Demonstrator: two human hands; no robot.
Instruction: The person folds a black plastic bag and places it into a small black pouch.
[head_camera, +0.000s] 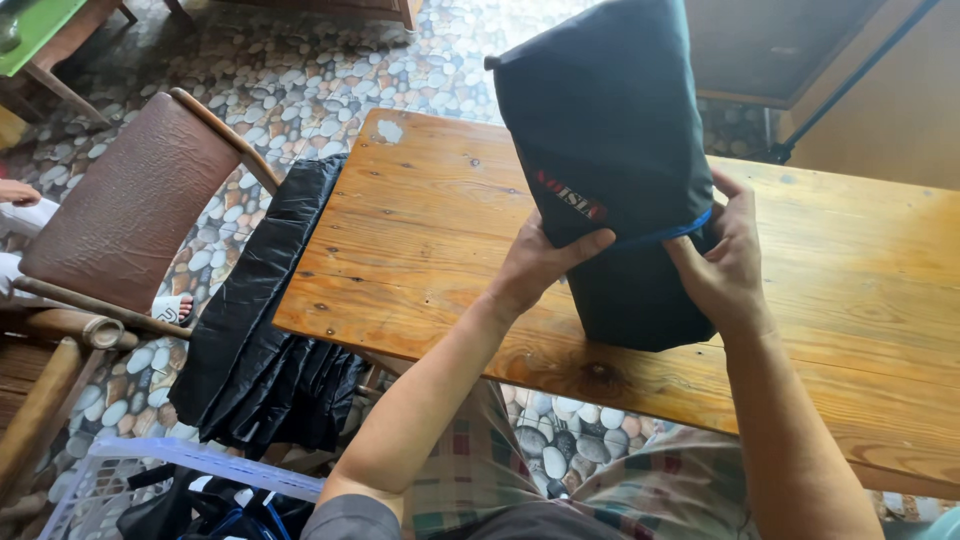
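A: Holding the bag (612, 150) upright on the table (420, 230), both hands grip its lower part. The left hand (535, 265) wraps the left side, thumb across the front, fingers curled shut on the fabric. The right hand (725, 255) presses the right side, fingers together and clamped on the fabric near a blue cord (670, 234).

B: Where does the bag stand?

A: Its base rests near the table's front edge, between the 2 hands; the top leans away from the person.

B: How is this step best handled?

A: My judgement: keep both palms level and opposite each other, so the soft bag does not buckle. Pressure should be even; a 1-sided squeeze would likely tip it toward the edge. The cord sits under the right fingertips, so those fingers should stay flat and not snag it.

B: Anything else nearby?

A: A black sheet (265, 320) hangs over the table's left edge, apart from the bag. A chair (130, 215) stands left of it on the pebble floor (330, 70), and a white basket (190, 460) with dark items sits below. Another person's foot shows just past the chair.
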